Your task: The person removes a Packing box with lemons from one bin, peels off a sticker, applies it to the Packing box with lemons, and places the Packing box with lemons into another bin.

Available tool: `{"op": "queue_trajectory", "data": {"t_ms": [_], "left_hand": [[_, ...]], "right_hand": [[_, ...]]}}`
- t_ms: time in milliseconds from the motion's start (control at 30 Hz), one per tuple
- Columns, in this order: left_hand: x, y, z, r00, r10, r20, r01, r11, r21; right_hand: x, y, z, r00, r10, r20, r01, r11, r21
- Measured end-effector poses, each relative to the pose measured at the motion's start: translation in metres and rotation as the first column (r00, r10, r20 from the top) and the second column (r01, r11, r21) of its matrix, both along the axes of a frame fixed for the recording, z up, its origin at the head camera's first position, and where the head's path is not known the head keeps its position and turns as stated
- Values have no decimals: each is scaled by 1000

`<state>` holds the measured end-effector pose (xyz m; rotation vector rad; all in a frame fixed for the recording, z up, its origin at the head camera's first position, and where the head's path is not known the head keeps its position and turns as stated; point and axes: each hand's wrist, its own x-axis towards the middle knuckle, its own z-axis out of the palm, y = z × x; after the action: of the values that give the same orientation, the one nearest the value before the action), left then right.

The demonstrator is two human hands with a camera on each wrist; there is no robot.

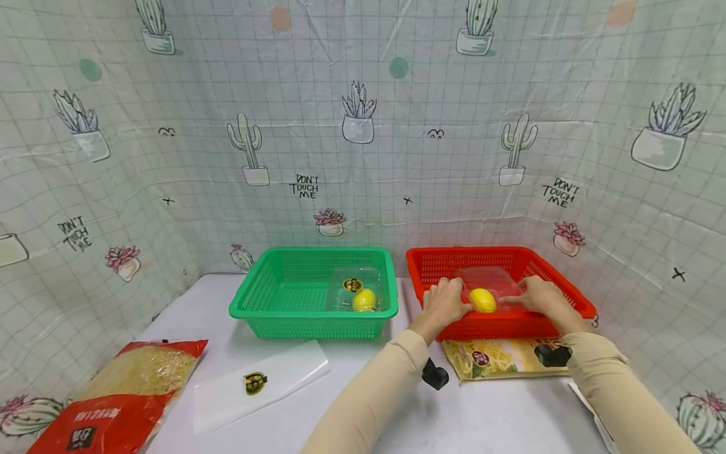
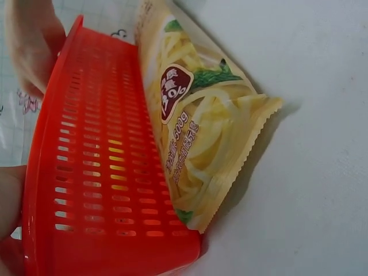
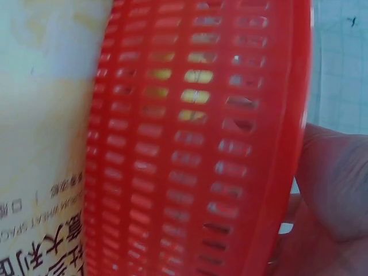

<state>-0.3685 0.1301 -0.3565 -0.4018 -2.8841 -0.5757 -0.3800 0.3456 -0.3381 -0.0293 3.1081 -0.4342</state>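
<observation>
Both hands reach over the near rim of a red plastic basket (image 1: 493, 328). Inside it lies a clear plastic box (image 1: 488, 275) with a smooth yellow lemon (image 1: 483, 301) showing. My left hand (image 1: 444, 302) holds the box's left side, thumb toward the lemon. Opposite it, my right hand (image 1: 543, 295) grips the right side with thumb and fingers. The basket wall hides part of both hands in the wrist views; the right thumb (image 3: 339, 178) shows beyond the rim. Yellow glints through the slots of the red basket wall (image 2: 103, 201).
A green basket (image 1: 317, 325) to the left holds a similar clear box (image 1: 340, 280) with a lemon (image 1: 364, 299). A yellow food packet (image 1: 493, 362) lies against the red basket's front. A red bag (image 1: 113, 403) and a white labelled sheet (image 1: 283, 381) lie at left.
</observation>
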Motion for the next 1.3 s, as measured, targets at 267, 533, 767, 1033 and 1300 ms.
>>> {"op": "queue_trajectory", "data": {"t_ms": [267, 533, 767, 1033, 1300], "left_hand": [[-2, 1, 6, 996, -40, 79, 41, 999, -4], [-7, 2, 5, 983, -60, 174, 66, 998, -26], [-8, 1, 8, 985, -91, 149, 96, 995, -27], [-6, 0, 6, 982, -87, 168, 84, 996, 22], [-7, -1, 4, 988, -77, 133, 68, 995, 69]], "right_hand": [[2, -21, 1, 998, 14, 68, -11, 999, -36], [-1, -33, -9, 995, 46, 94, -36, 993, -110], [-5, -35, -7, 994, 49, 97, -39, 994, -98], [-3, -35, -5, 993, 50, 104, -38, 993, -114], [-2, -34, -2, 996, 28, 81, -18, 992, -127]]}}
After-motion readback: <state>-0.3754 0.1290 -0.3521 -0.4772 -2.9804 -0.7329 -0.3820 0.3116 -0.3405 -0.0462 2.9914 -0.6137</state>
